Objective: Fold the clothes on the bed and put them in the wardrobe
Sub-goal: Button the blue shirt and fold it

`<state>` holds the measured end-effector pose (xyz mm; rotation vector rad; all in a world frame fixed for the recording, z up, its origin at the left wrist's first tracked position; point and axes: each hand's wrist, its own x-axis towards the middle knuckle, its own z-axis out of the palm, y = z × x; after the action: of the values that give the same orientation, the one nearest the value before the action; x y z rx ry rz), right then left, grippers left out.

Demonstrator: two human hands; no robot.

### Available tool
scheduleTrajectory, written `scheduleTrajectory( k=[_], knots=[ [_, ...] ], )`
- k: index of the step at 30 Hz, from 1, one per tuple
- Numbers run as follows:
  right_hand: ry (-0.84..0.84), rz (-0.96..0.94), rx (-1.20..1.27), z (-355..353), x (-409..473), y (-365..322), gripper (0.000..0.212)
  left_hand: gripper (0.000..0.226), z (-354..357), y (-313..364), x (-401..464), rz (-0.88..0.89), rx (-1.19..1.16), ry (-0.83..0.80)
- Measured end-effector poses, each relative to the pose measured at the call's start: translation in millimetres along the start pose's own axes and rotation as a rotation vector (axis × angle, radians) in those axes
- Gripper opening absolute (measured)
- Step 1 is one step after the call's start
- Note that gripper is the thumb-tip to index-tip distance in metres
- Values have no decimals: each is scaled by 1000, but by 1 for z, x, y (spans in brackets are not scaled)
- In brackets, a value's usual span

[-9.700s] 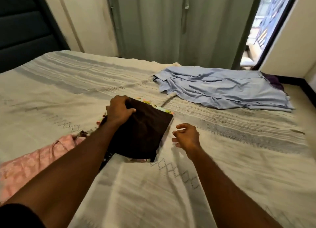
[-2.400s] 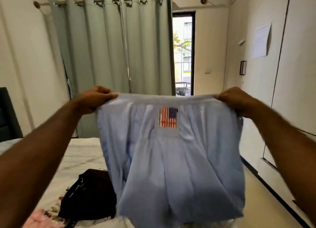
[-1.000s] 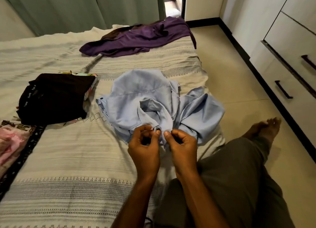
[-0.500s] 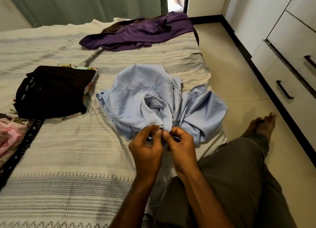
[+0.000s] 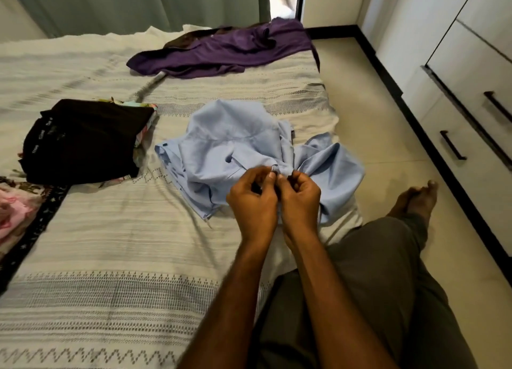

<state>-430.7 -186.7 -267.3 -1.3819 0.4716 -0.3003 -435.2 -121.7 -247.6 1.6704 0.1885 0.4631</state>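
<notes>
Light-blue cotton shirt [image 5: 243,147], crumpled and unfolded, lies on the near right part of the bed, and from my remote seat I see both hands working at its front edge. My left hand [image 5: 253,199] has its fingers curled in, thumb and fingertips pinching a small bit of the blue cloth; my right hand [image 5: 300,199] sits just beside it, touching it, fingers likewise curled and pinching the same fold. What exactly is caught between the fingertips is too small for me to tell. The shirt rests on the cream woven bedspread with grey patterned bands [image 5: 110,258], one part draping toward the bed's right edge. Left of the shirt, near it but apart, sits a folded black garment [image 5: 83,141] on top of a colourful printed cloth. A pink patterned fabric [image 5: 16,210] shows at the far left edge. Well beyond the shirt, a purple garment [image 5: 221,50] sprawls unfolded near the grey-green curtain [image 5: 138,5]. On the right stands the white wardrobe with dark bar handles [image 5: 471,64], its drawers closed, across the beige tiled floor [image 5: 374,119].
</notes>
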Motion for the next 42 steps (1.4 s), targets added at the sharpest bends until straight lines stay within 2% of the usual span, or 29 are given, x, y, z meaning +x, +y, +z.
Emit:
scheduleTrajectory(
  k=[2,10,16,20,25,30,34,37,42],
  knots=[
    [43,-91,-81,5,22,-7,10,12,15,7,8,-3,-50,26],
    [-2,-352,-289,-17,16,20,12,12,7,-16,1,-36,-42,11],
    [3,-263,-213,-22,12,19,10,19,4,-15,-1,-31,-25,-124],
    [-60,-230,-99,-21,9,14,23,17,3,-15,-1,-22,-28,-84],
    [-16,-254,-36,-21,5,12,27,16,7,-16,-4,9,3,-31],
    [-9,-357,-129,-23,7,18,13,15,8,-19,-4,-9,3,5],
    [26,-487,-193,-23,4,14,20,15,11,-17,-6,16,13,23],
    [4,-449,-154,-22,5,12,21,17,12,-14,-7,-4,-6,12],
    [-12,-301,-109,-25,12,19,24,28,9,-10,-7,-23,-41,-131]
  ],
)
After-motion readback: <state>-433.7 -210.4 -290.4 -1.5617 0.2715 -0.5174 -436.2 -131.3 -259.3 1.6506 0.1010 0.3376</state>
